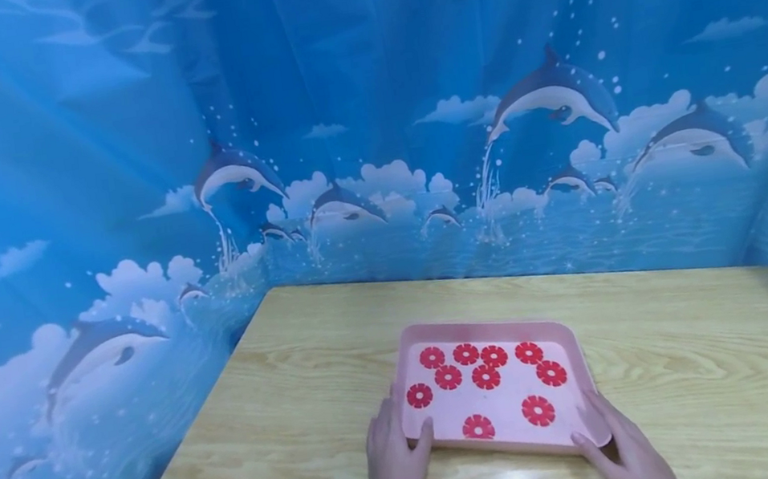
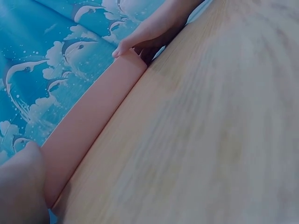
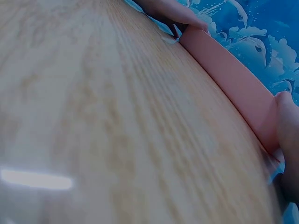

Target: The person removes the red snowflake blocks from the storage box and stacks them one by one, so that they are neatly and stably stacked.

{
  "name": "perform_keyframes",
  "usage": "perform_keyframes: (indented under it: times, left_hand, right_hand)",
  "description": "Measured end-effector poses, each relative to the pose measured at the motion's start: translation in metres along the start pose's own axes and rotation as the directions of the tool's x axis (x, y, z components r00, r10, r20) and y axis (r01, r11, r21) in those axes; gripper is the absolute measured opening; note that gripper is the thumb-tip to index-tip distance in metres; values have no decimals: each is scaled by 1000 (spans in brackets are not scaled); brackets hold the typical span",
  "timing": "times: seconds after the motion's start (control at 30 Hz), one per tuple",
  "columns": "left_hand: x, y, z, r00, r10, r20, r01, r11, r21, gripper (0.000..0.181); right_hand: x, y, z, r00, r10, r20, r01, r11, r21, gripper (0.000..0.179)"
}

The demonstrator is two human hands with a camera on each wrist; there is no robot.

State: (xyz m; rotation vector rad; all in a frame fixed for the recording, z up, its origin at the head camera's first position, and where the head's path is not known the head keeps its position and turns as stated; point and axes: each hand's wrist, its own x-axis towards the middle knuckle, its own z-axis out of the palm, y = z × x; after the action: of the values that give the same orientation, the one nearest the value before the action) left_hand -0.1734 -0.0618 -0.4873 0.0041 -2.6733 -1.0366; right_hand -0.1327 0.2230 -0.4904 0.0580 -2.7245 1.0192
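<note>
Pink tray: this shallow rectangular tray is sitting between my hands on the near part of the table, seemingly resting flat.
Red discs: ten notched discs are lying inside, eight toward the far side, two nearer me; the near wall is partly hiding one.
Left hand: I am gripping the tray's left end, thumb over the near rim.
Right hand: I am gripping the near right corner, thumb likewise at the near rim.
Progress: both ends are being held, discs inside; what is remaining, I cannot tell.
Wood-grain table: it is reflecting a bright light nearest me.
Dolphin-printed curtain: it is hanging beyond the table.
</note>
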Motion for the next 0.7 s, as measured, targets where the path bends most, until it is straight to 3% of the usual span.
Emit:
perform_keyframes:
  times: [0.1,0.23,0.43,0.7]
  left_hand:
    - [-3,3,1,999,-23,22,23,1000,0,71]
    - [-7,6,1,998,-43,50,43,999,-1,71]
    - [-12,7,0,998,-14,61,14,1000,6,72]
    - [-12,10,-4,998,-2,63,2,1000,-7,69]
  right_hand:
    - [-3,4,-2,999,-30,-23,30,999,10,71]
    - [-5,7,-5,1000,-11,5,11,1000,24,72]
    - [-7,8,-9,997,42,63,-45,998,37,76]
    - [-8,6,-11,995,70,69,-71,997,19,78]
